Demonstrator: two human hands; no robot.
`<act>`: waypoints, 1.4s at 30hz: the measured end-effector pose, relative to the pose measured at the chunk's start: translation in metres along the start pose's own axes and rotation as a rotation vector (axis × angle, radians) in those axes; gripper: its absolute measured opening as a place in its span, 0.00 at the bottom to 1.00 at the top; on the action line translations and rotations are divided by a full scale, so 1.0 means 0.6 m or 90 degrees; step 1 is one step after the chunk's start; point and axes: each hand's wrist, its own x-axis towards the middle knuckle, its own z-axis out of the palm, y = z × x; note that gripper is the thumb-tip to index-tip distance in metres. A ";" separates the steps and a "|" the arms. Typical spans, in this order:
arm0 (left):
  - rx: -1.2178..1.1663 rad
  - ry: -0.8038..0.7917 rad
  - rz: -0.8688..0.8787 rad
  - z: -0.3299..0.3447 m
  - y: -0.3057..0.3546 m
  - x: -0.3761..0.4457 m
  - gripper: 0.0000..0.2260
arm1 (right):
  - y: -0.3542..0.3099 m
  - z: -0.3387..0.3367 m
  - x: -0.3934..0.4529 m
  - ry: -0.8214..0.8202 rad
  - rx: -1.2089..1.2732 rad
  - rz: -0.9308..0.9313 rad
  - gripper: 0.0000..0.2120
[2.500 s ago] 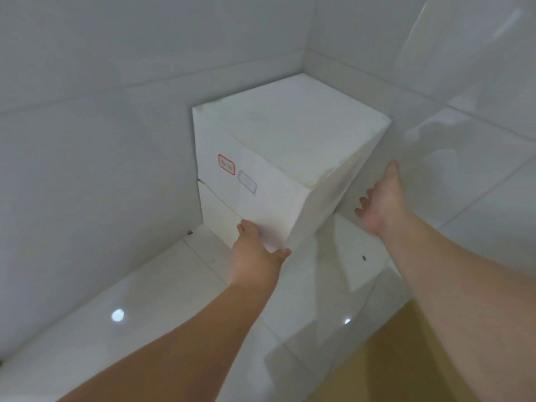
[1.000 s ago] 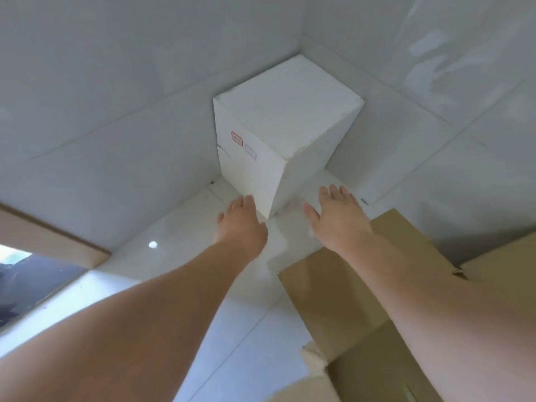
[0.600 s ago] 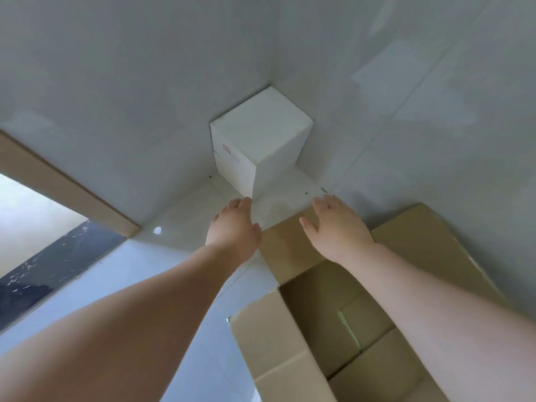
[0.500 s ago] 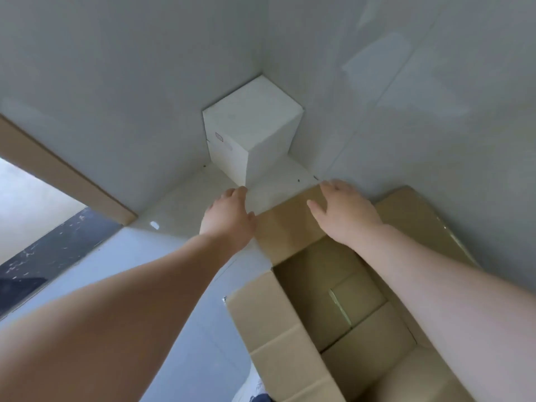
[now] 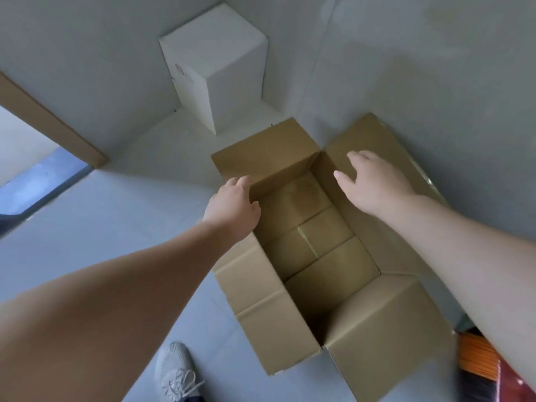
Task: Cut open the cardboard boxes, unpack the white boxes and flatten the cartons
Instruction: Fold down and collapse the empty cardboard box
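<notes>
Now both arms are reaching out over 1 open cardboard carton (image 5: 324,248) on the floor: the left hand (image 5: 232,206) is resting relaxed at its far-left corner, holding nothing, while the right hand (image 5: 374,181), fingers spread, is hovering at its far-right flap. Beyond the carton's far end, 2 white boxes (image 5: 214,65) are standing stacked in the wall corner.

Faint marks on white box (image 5: 214,68), seemingly illegible

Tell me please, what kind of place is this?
Probably a bare indoor room corner used for unpacking. Pale plain walls meet above a glossy light tiled floor; stacked white boxes stand in the corner; an open, empty brown cardboard carton sits on the floor. A doorway opens on the left.
</notes>
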 end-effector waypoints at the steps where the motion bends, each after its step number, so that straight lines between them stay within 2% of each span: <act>1: 0.009 0.001 -0.002 0.029 0.015 -0.014 0.22 | 0.025 0.019 -0.011 0.000 0.011 -0.002 0.25; 6: 0.067 0.003 -0.036 0.185 0.101 -0.071 0.21 | 0.177 0.118 -0.087 -0.031 0.055 -0.037 0.23; 9: 0.071 0.010 -0.026 0.286 0.154 -0.074 0.17 | 0.280 0.195 -0.111 -0.026 0.017 -0.059 0.23; 14: 0.089 0.002 0.093 0.441 0.212 -0.046 0.23 | 0.407 0.324 -0.108 -0.040 0.006 0.037 0.28; 19: 0.110 0.003 0.148 0.556 0.195 -0.008 0.24 | 0.472 0.438 -0.084 -0.021 -0.006 0.087 0.29; 24: 0.130 0.051 0.184 0.610 0.189 0.055 0.24 | 0.522 0.519 -0.054 0.032 -0.095 0.095 0.34; 26: 0.128 0.084 0.196 0.611 0.198 0.074 0.24 | 0.529 0.543 -0.047 0.083 -0.125 0.106 0.38; 29: 0.084 0.140 0.224 0.609 0.206 0.081 0.24 | 0.537 0.568 -0.055 0.176 -0.095 0.221 0.47; 32: 0.069 0.115 0.218 0.615 0.206 0.050 0.24 | 0.546 0.580 -0.095 0.168 0.051 0.356 0.54; 33: 0.072 0.105 0.216 0.619 0.205 0.040 0.25 | 0.550 0.580 -0.101 0.163 0.126 0.393 0.53; 34: 0.070 0.098 0.216 0.623 0.206 0.033 0.25 | 0.550 0.577 -0.104 0.146 0.193 0.421 0.48; 37: 0.053 0.091 0.237 0.635 0.211 0.029 0.26 | 0.543 0.575 -0.098 0.086 0.248 0.429 0.15; 38: 0.053 0.088 0.245 0.638 0.211 0.028 0.26 | 0.539 0.579 -0.096 0.085 0.245 0.430 0.10; 42: 0.090 0.088 0.282 0.625 0.215 0.014 0.27 | 0.517 0.592 -0.106 0.147 0.262 0.403 0.11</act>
